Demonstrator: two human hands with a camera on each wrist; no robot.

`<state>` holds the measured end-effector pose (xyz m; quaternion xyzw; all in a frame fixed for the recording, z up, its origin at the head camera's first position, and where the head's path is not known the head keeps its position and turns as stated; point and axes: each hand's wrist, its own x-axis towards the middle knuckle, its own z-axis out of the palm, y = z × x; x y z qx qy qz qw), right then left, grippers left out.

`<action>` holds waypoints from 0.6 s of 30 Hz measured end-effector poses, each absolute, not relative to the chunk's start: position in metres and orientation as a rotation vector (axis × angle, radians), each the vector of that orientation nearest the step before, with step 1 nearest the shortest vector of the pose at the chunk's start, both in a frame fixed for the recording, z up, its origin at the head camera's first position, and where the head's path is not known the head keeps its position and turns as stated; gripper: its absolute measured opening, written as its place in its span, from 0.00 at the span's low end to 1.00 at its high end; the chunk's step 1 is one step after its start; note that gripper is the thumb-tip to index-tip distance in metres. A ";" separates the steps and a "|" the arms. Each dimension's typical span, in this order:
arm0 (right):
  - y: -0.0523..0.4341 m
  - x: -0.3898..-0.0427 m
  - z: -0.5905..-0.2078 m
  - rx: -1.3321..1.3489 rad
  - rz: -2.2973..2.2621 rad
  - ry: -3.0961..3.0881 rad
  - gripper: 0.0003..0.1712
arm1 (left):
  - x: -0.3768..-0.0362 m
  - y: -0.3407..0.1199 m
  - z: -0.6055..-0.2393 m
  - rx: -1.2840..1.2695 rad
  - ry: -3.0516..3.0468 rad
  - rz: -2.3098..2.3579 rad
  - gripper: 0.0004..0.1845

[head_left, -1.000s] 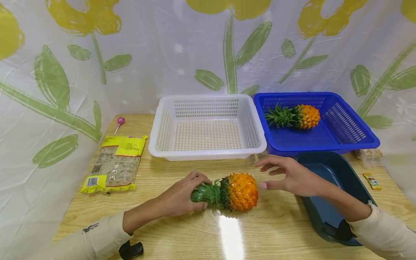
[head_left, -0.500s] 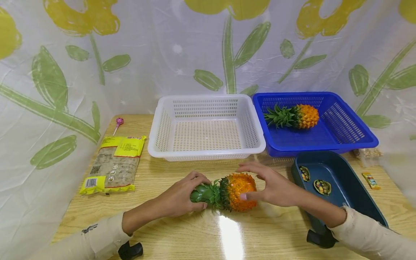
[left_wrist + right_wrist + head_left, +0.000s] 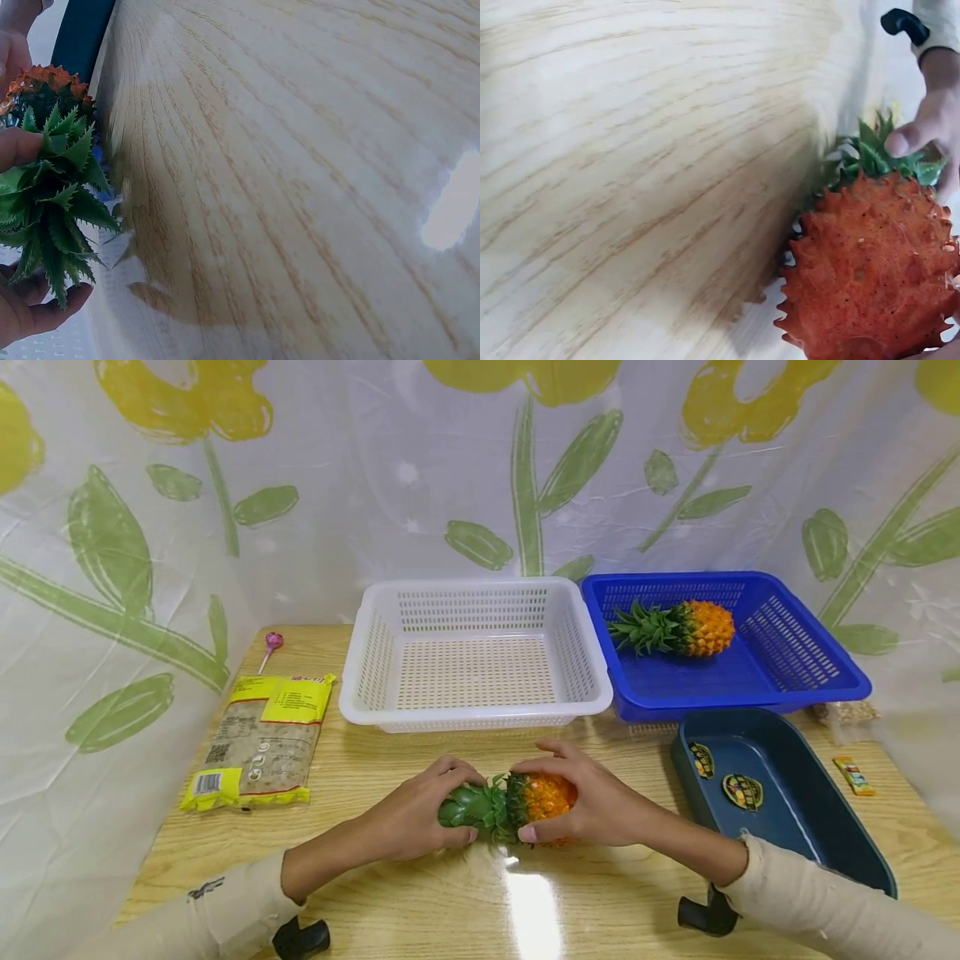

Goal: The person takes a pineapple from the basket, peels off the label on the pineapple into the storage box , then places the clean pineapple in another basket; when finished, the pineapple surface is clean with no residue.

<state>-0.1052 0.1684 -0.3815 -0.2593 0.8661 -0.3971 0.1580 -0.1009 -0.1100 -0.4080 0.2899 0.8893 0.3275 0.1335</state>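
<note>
A toy-like pineapple [image 3: 543, 795] with an orange spiky body and green crown lies sideways on the wooden table, crown toward the left. My left hand [image 3: 429, 810] grips the crown [image 3: 56, 187], thumb on the near side and fingers on the far side. Curled round the orange body is my right hand [image 3: 592, 793], its thumb on the near side and its fingers over the far side. In the right wrist view the spiky body [image 3: 870, 270] fills the lower right corner, with the left thumb on the leaves behind it.
Behind the hands stands a white basket [image 3: 476, 717]. A blue basket [image 3: 757, 689] with a second pineapple [image 3: 675, 628] is right of it. A dark teal tray [image 3: 806, 793] lies right. At left are a yellow-ended packet [image 3: 262, 739] and lollipop [image 3: 273, 642]; a small wrapped snack [image 3: 854, 776] lies far right.
My right hand has moved left from beside the pineapple and closed round its orange body. The left hand keeps its grip on the crown. Two stickers in the teal tray have come into sight.
</note>
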 end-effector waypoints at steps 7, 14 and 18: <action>0.166 -0.107 -0.381 -0.708 -1.066 2.518 0.44 | -0.100 -0.110 -0.408 0.837 2.570 0.944 0.28; 0.166 -0.110 -0.380 -0.804 -0.985 2.549 0.43 | -0.102 -0.110 -0.407 0.835 2.575 0.935 0.28; 0.166 -0.111 -0.379 -0.813 -0.974 2.544 0.42 | -0.102 -0.110 -0.407 0.836 2.581 0.935 0.29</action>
